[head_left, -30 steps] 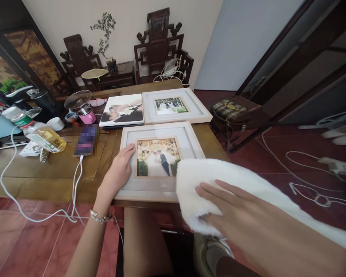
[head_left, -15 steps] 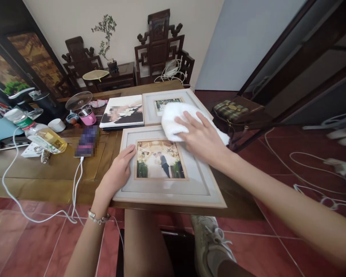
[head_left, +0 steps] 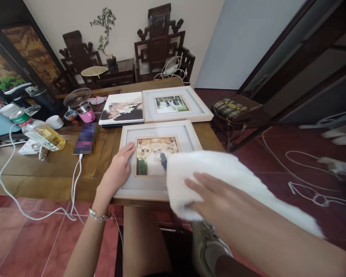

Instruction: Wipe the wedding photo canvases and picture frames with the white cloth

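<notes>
A light wooden picture frame [head_left: 145,186] with a wedding photo lies flat at the table's front edge. My left hand [head_left: 117,169] grips its left side, fingers resting over the rim. In my right hand [head_left: 219,200] is a white towel [head_left: 207,163], bunched under the fingers and trailing off to the right. The towel covers the frame's lower right corner and part of the photo. Behind it lie a second picture frame [head_left: 200,103] and a white-edged photo album [head_left: 123,107], side by side.
On the wooden table [head_left: 54,173] to the left are a phone [head_left: 85,138] with a charging cable, a bottle of yellow liquid [head_left: 46,134], a pink mug [head_left: 85,114] and a white cup [head_left: 54,122]. A plaid bag [head_left: 230,109] stands past the table's right side.
My right hand has swept the towel from the frame's top right down toward me and to the right, uncovering the second frame's photo. My left hand stays on the frame's left side.
</notes>
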Demonstrator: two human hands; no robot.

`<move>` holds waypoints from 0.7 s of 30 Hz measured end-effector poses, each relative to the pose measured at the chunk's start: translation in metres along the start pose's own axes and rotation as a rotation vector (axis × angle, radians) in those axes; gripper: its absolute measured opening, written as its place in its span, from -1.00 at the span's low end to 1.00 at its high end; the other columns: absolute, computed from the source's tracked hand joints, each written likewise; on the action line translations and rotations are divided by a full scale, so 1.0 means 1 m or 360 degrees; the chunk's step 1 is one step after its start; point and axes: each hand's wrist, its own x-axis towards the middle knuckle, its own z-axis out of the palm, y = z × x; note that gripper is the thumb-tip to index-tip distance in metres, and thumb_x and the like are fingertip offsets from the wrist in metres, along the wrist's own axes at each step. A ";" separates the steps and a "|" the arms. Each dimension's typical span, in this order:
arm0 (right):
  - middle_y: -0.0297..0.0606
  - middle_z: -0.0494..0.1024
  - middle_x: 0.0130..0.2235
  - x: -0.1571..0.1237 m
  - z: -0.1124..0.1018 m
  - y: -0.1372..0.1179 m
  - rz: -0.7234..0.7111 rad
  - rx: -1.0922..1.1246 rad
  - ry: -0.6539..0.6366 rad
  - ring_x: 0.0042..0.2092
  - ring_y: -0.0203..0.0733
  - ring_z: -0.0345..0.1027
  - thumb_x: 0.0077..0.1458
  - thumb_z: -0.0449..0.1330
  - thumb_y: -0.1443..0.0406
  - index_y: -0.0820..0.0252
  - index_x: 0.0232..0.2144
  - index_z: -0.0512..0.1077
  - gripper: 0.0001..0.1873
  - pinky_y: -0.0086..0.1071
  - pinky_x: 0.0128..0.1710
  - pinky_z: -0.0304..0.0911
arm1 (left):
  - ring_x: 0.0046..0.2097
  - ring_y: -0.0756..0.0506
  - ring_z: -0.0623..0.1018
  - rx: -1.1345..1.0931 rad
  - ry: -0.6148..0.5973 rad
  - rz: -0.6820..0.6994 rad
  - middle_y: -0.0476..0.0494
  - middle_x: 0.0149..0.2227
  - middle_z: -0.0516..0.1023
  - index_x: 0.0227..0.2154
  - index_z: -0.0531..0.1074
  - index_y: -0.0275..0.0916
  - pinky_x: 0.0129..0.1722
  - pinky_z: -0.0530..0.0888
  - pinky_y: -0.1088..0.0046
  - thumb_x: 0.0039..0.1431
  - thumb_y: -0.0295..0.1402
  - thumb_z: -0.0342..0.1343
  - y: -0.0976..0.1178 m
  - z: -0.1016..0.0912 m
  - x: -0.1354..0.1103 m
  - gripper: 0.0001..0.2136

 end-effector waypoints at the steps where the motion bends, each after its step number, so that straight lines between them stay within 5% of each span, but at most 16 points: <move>1: -0.16 0.58 -0.30 -0.005 -0.006 -0.008 -0.0002 0.0036 0.0016 -0.16 0.04 0.38 -0.14 0.19 0.40 0.02 -0.56 0.50 -0.84 -0.14 -0.01 0.25 | 0.26 -0.15 0.27 0.0000 0.0002 0.0004 -0.29 0.21 0.32 0.11 0.33 -0.37 0.26 0.23 0.12 0.04 -0.73 -0.20 0.000 0.000 0.000 -0.44; 7: -0.19 0.58 -0.12 -0.004 0.000 -0.020 0.0105 0.0115 0.0058 -0.04 0.02 0.38 -0.08 0.14 0.44 0.05 -0.45 0.54 -0.77 -0.15 -0.01 0.28 | 0.27 -0.16 0.25 0.0047 -0.0069 0.0021 -0.38 0.21 0.30 0.11 0.32 -0.47 0.27 0.22 0.17 0.03 -0.73 -0.22 0.000 -0.003 0.001 -0.45; 11: 0.02 0.49 0.01 0.018 0.030 0.015 0.0149 0.0054 -0.0010 0.08 0.15 0.31 -0.11 0.14 0.52 0.20 -0.32 0.57 -0.68 -0.03 0.08 0.20 | 0.27 -0.16 0.25 0.0034 -0.0105 0.0024 -0.35 0.21 0.30 0.11 0.31 -0.44 0.27 0.21 0.16 0.02 -0.74 -0.22 0.000 -0.005 0.001 -0.43; 17: 0.06 0.25 0.22 0.067 0.057 0.087 0.0388 -0.0187 -0.0095 0.24 0.23 0.06 -0.02 0.07 0.60 0.28 -0.08 0.50 -0.55 0.08 0.15 0.07 | 0.27 -0.14 0.25 -0.0036 -0.0075 0.0057 -0.22 0.23 0.30 0.13 0.32 -0.28 0.27 0.21 0.12 0.01 -0.74 -0.20 -0.003 -0.004 0.000 -0.40; 21: 0.05 0.24 0.23 0.087 0.066 0.103 0.0360 -0.0224 -0.0144 0.25 0.23 0.04 -0.01 0.02 0.63 0.27 -0.06 0.48 -0.50 0.16 0.11 0.05 | 0.27 -0.14 0.26 -0.0043 -0.0066 0.0023 -0.24 0.22 0.30 0.11 0.33 -0.30 0.27 0.21 0.15 0.03 -0.73 -0.19 -0.002 -0.004 0.000 -0.43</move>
